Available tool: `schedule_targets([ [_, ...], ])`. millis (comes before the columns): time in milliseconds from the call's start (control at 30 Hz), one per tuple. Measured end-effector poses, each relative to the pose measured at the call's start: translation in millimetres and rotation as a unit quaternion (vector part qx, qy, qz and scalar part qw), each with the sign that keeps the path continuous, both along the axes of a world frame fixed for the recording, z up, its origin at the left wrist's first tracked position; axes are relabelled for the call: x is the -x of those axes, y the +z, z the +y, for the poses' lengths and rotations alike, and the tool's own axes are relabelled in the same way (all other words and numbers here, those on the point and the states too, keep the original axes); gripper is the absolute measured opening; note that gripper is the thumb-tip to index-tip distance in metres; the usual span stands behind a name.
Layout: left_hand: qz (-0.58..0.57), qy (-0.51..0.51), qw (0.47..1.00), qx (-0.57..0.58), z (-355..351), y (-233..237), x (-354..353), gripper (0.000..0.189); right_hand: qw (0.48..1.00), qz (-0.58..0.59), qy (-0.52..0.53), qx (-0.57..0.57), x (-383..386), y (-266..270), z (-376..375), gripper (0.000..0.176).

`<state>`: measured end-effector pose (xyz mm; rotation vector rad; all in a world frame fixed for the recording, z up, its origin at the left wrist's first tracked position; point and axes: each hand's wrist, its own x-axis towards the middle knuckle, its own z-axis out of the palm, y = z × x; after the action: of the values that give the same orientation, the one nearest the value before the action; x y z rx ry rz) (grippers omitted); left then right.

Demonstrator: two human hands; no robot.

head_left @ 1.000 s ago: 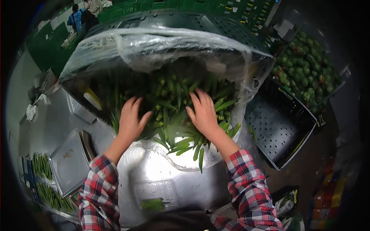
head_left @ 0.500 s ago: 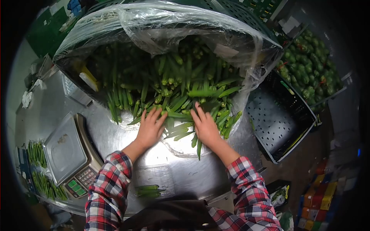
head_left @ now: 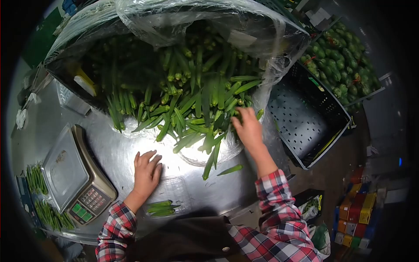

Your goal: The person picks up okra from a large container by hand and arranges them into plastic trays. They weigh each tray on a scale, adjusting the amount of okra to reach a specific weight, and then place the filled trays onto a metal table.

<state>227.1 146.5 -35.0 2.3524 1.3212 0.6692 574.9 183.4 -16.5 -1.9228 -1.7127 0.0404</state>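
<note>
A heap of okra spills from a tipped crate lined with clear plastic onto the metal table. Several pods lie loose at its front edge. My right hand is at the right side of the heap, thumb and fingers apart, fingertips against the pods; I see no pod gripped. Nearer to me, my left hand is open and holds nothing, fingers spread over the bare metal. Just right of it, a clear plastic tray contains several okra pods.
A digital scale stands on the left, with packs of green pods beyond it. On the right is a black perforated crate, and behind it a bin of green produce. Clear trays are stacked at the back left.
My left hand has drawn back from the okra toward the tray. My right hand has moved right and up along the heap. Loose pods at the front have shifted, and the view has moved.
</note>
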Motion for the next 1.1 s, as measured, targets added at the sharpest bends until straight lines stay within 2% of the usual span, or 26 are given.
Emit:
schedule_targets([
  [33, -0.009, -0.009, 1.0, 0.007, -5.0, -0.4, -4.4, 0.026, 1.0, -0.013, 0.014, -0.019, 10.3, 0.0, 3.9, 0.023],
  [100, -0.024, -0.028, 0.999, 0.018, -13.1, -1.9, -16.4, 0.025, 0.991, -0.093, 0.089, 0.028, 15.3, -23.2, 6.3, 0.028],
  [133, -0.031, -0.04, 0.998, 0.025, -16.7, -1.8, -20.7, 0.024, 0.987, -0.078, 0.139, 0.036, 9.7, -29.5, 8.0, 0.025],
  [267, -0.057, -0.038, 0.997, 0.041, -27.0, -1.5, -26.9, 0.022, 0.986, 0.156, 0.055, 0.033, 14.7, -13.7, 7.7, 0.022],
  [367, -0.081, -0.041, 0.994, 0.064, -36.7, -0.2, -34.7, 0.019, 0.987, 0.147, 0.022, 0.053, 47.7, -17.9, 20.6, 0.026],
  [400, -0.078, -0.052, 0.993, 0.07, -38.7, -2.8, -37.2, 0.018, 0.995, 0.095, 0.014, 0.04, 57.5, -26.3, 27.7, 0.031],
  [500, -0.071, -0.067, 0.993, 0.062, -39.1, 1.1, -38.8, 0.016, 0.994, 0.047, -0.028, 0.096, 73.0, -35.2, 45.9, 0.03],
  [533, -0.071, -0.064, 0.993, 0.063, -38.1, 2.2, -34.6, 0.016, 0.994, 0.094, -0.033, 0.055, 68.9, -47.1, 48.5, 0.029],
  [633, -0.085, -0.029, 0.994, 0.065, -33.5, 0.2, -15.9, 0.015, 0.969, 0.245, 0.003, 0.014, 42.3, -12.8, 16.0, 0.027],
  [700, -0.095, 0.005, 0.993, 0.076, -29.1, -8.8, -3.8, 0.015, 0.978, 0.203, 0.04, -0.008, -5.7, -5.0, -14.6, 0.027],
  [733, -0.098, 0.01, 0.992, 0.084, -26.6, -6.6, -1.6, 0.015, 0.939, 0.334, -0.043, 0.07, -23.8, 15.8, -33.0, 0.026],
  [767, -0.102, 0.016, 0.991, 0.086, -24.8, -5.9, -1.3, 0.015, 0.914, 0.366, -0.134, 0.114, -42.1, 40.9, -49.7, 0.022],
  [800, -0.105, 0.021, 0.99, 0.087, -22.7, -5.4, -1.2, 0.015, 0.893, 0.426, -0.135, 0.057, -79.5, 43.4, -67.6, 0.025],
  [833, -0.109, 0.027, 0.99, 0.088, -19.3, -4.7, -1.9, 0.015, 0.855, 0.496, -0.147, -0.046, -122.1, 39.4, -83.6, 0.032],
  [867, -0.096, 0.02, 0.993, 0.062, -15.6, -3.5, -3.5, 0.017, 0.84, 0.479, -0.235, -0.099, -142.1, 60.0, -97.4, 0.042],
  [900, -0.1, 0.019, 0.992, 0.07, -14.8, -2.1, -6.0, 0.018, 0.851, 0.342, -0.397, -0.038, -161.6, 69.2, -112.0, 0.047],
  [933, -0.106, 0.019, 0.991, 0.075, -11.8, -0.6, -11.6, 0.019, 0.9, 0.171, -0.4, -0.019, -176.2, 52.4, -123.0, 0.044],
  [967, -0.113, 0.021, 0.99, 0.077, -7.9, 0.7, -19.1, 0.019, 0.907, -0.016, -0.42, -0.008, -190.7, 35.5, -134.2, 0.041],
  [1033, -0.091, -0.003, 0.994, 0.06, -5.9, -0.4, -39.7, 0.022, 0.949, -0.113, -0.291, -0.033, -165.1, 22.0, -137.0, 0.031],
  [1100, -0.055, -0.041, 0.996, 0.052, -8.6, -5.8, -72.2, 0.035, 0.97, 0.093, -0.216, 0.065, -99.7, 15.1, -109.2, 0.027],
])
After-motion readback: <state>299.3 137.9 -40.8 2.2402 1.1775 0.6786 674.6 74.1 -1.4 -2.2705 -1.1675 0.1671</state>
